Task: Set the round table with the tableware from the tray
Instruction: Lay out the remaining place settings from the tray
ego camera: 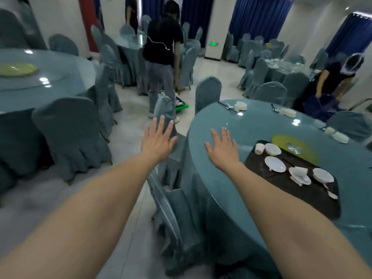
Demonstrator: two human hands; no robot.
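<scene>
We hold both hands out flat, fingers straight and released, grasping nothing: the left hand (158,140) over a chair (165,111), the right hand (222,151) over the table (251,127) edge. The tray (314,190), right of the right hand, carries white plates (274,163) and a cup (259,148).

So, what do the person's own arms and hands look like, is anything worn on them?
Both arms are bare as far as the view shows: no sleeves, gloves, watch or rings visible on the left hand or the right hand. The picture is slightly blurred, so small details could be missed.
</scene>
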